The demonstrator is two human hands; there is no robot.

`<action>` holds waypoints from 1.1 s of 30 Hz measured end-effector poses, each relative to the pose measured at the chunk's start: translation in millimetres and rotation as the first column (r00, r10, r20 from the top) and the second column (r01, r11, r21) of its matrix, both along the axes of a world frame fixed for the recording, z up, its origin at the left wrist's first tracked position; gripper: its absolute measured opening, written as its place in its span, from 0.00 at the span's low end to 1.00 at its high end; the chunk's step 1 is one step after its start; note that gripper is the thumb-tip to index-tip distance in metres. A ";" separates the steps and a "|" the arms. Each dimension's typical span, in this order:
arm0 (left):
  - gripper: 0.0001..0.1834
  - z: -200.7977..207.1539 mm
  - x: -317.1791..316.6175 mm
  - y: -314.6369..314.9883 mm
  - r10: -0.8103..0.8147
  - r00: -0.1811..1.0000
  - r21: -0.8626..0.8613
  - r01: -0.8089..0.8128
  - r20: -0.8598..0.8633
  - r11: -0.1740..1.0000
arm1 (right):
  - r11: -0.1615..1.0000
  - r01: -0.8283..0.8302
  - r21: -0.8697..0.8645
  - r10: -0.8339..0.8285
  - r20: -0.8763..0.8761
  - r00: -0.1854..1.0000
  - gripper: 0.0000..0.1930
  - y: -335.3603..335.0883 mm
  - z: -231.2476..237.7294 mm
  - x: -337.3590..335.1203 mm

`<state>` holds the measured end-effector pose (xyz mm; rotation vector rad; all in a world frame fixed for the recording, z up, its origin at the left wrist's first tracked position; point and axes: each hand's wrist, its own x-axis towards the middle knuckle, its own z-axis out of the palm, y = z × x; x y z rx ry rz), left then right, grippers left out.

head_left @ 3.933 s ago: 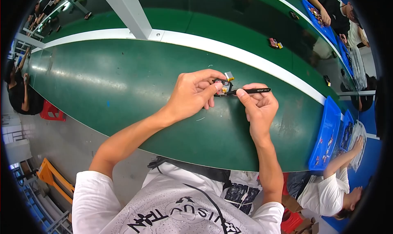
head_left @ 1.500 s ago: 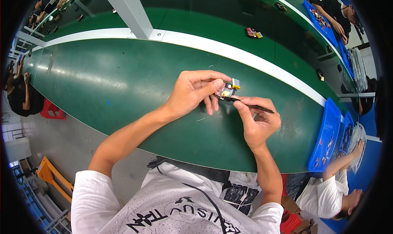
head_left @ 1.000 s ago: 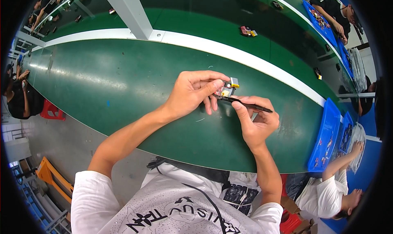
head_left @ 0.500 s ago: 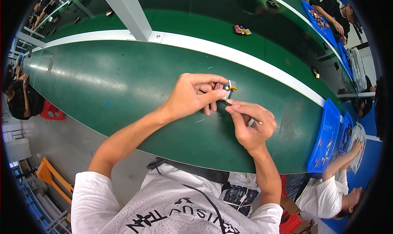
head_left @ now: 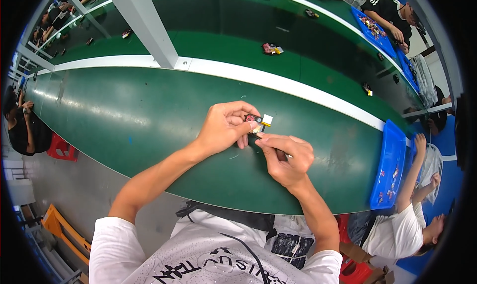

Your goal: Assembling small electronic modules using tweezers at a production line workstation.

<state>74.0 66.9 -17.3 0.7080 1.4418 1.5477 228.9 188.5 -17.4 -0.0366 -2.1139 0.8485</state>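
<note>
My left hand pinches a small electronic unit with a black housing and a reddish part, above the green table. A flat white piece with a yellow band sticks out from its far right side. Close against the near edge of the unit is my right hand, its thumb and forefinger pressed together on a thin stick-like tool. Fingers cover most of this tool, so its exact kind is unclear, and so is whether its tip touches the unit.
Past the white rail, a green conveyor surface carries similar small units. A grey post rises from the rail. At right stands a blue tray with small parts, beside a co-worker in white. Other people sit farther off.
Both hands and the unit appear slightly lower and further left in view. The unit has turned a little, showing more of its white piece. The co-worker at right has raised an arm.
</note>
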 end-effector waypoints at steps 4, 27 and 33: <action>0.09 0.9 -6.6 6.4 -0.010 0.999 -0.100 0.005 -0.049 0.995 | 0.999 -0.023 -0.041 0.024 0.015 1.000 0.10 6.7 -2.3 -3.3; 0.21 11.1 -145.6 140.2 0.153 0.733 -0.285 -0.436 -0.663 0.854 | 0.977 0.183 -0.107 -0.188 -0.040 0.981 0.10 29.8 -4.9 2.1; 0.20 15.6 -132.6 155.3 0.070 0.649 -0.394 -0.539 -0.757 0.745 | 0.975 0.198 -0.100 -0.202 -0.028 0.979 0.10 27.7 -1.5 4.6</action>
